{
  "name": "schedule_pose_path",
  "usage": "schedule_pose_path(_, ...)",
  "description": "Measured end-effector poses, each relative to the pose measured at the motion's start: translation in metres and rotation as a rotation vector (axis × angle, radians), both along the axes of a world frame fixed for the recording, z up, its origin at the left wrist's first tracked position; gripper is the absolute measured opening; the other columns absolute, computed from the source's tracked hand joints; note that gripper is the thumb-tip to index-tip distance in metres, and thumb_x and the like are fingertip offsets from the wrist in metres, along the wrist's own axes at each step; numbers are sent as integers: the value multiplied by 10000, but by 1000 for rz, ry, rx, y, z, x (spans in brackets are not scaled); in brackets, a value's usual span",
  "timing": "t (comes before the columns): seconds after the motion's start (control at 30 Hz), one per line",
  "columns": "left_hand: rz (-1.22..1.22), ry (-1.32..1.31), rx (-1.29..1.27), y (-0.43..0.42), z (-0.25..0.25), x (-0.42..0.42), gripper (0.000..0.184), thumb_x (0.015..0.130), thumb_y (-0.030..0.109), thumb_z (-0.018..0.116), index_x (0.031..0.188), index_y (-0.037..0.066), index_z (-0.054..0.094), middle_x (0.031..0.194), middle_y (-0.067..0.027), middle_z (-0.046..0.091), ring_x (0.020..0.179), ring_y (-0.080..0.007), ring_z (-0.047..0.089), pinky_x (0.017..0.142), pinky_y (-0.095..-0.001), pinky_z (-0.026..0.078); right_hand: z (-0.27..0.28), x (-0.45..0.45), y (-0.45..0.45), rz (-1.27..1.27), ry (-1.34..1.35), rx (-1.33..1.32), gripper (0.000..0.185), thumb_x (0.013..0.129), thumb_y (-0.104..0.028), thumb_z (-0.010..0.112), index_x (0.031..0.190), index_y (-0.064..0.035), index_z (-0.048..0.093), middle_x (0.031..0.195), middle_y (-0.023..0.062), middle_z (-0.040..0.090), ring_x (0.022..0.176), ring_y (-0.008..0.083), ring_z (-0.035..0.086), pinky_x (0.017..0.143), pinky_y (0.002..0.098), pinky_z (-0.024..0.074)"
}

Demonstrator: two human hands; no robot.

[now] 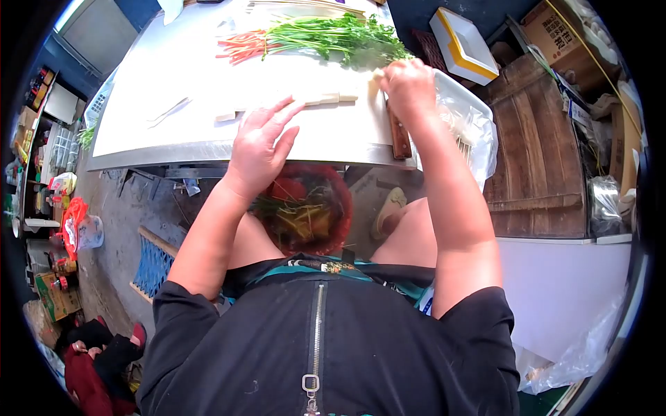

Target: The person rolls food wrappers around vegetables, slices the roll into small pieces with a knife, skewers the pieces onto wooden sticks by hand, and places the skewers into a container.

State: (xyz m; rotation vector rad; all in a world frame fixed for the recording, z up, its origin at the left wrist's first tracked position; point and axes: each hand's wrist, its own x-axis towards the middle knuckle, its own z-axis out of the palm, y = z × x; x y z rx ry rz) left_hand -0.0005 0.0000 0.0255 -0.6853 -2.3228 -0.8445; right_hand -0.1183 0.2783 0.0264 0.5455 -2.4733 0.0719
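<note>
My left hand [262, 142] rests at the near side of the white table, fingers spread. Its fingertips touch or lie just over a row of pale, stick-like pieces [333, 99] on the tabletop. Farther right, my right hand [411, 87] is closed in a pinch, with a small pale piece [379, 73] at its fingertips; what kind it is cannot be made out. Just below that hand lies a wooden handle [400, 135], pointing toward me, its other end partly hidden. A bunch of leafy green herbs [333, 36] with reddish stem ends lies beyond both hands.
The white table [152, 118] has a metal front edge. A white tray with clear plastic bags [475, 132] stands at its right, beside brown wooden boards [534, 152]. Below, a red basin [340, 222] holds plant scraps. Another person [97, 367] sits at lower left.
</note>
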Motion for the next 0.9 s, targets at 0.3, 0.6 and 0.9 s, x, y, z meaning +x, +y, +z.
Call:
schedule_pose_path(0.3,-130,-156,-12,65,-18,-45,267,874,82,616,1135,79,671,1048,-132,668,994,-311,623,885,-411,487,-19,91,-13,44,42,122,232,810,-242,655,1019,-153,703,1095,24,695,1111,240,585,1006,412,376)
schedule_pose_path(0.6,-315,-357,-331,88,-7,-68,197,866,172,652,1037,89,705,963,-145,644,945,-331,626,843,-418,502,-27,95,-2,182,-14,-216,33,790,-177,664,820,-166,667,907,-33,687,928,194,610,853,373,415)
schedule_pose_path(0.9,-371,-399,-230,87,-21,-57,172,837,194,693,915,41,703,845,-141,666,816,-337,658,756,-409,521,-16,105,2,194,-247,-369,136,724,-128,756,833,-135,676,797,-1,669,884,233,625,833,382,435)
